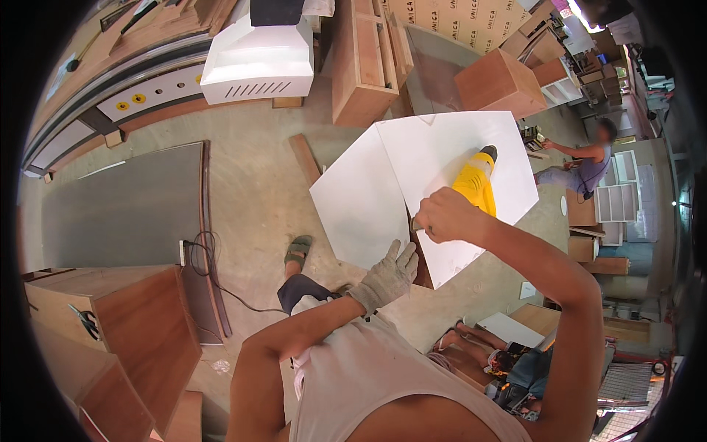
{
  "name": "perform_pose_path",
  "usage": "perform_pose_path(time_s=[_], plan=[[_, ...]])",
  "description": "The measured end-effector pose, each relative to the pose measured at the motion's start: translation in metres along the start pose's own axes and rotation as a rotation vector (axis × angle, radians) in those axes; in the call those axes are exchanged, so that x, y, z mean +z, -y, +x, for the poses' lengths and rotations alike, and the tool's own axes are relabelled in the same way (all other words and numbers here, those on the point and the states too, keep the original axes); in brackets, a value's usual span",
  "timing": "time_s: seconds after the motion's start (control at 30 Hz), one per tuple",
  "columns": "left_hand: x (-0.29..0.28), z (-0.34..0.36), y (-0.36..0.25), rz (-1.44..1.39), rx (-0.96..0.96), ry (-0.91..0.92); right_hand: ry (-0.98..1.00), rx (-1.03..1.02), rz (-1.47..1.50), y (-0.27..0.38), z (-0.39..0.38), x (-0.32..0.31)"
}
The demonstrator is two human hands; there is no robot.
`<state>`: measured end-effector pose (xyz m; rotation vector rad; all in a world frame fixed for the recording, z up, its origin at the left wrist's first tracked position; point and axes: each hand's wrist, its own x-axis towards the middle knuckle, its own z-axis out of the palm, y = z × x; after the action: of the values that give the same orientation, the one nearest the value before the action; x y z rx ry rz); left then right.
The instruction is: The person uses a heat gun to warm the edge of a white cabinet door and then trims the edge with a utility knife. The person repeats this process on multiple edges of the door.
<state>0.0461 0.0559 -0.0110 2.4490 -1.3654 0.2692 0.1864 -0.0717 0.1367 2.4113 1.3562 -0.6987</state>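
Observation:
Two white panels meet at an angle in front of me: a left panel point(361, 202) and a larger right panel point(449, 151). My left hand point(387, 278), in a grey work glove, presses flat against the lower edge of the left panel. My right hand point(445, 216), bare, grips the handle of a yellow power drill point(477, 184). The drill lies against the right panel with its black nose pointing away from me. The drill's tip is too small to make out.
My sandalled foot point(297, 250) stands on the concrete floor. A dark board point(121, 210) with a black cable point(210, 265) lies left; brown cabinets point(125, 324) stand lower left. A white hood-shaped box point(258, 62) and wooden cabinets point(501, 81) sit beyond. Another person point(582, 166) crouches at right.

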Motion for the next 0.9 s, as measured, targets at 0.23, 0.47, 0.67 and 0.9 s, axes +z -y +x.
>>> perform_pose_path(time_s=[0.23, 0.47, 0.67, 0.9], plan=[[0.012, -0.003, -0.004, 0.021, -0.004, -0.051, 0.131, 0.024, -0.102, -0.037, 0.022, -0.055], [-0.010, 0.009, 0.020, -0.044, 0.031, -0.036, 0.123, 0.002, -0.186, -0.049, 0.021, -0.075], [-0.021, 0.016, 0.025, -0.055, -0.010, -0.034, 0.060, -0.019, -0.237, -0.047, 0.017, -0.075], [-0.013, 0.021, 0.024, 0.070, -0.041, 0.007, -0.442, 0.222, -0.266, -0.058, -0.014, -0.158]])
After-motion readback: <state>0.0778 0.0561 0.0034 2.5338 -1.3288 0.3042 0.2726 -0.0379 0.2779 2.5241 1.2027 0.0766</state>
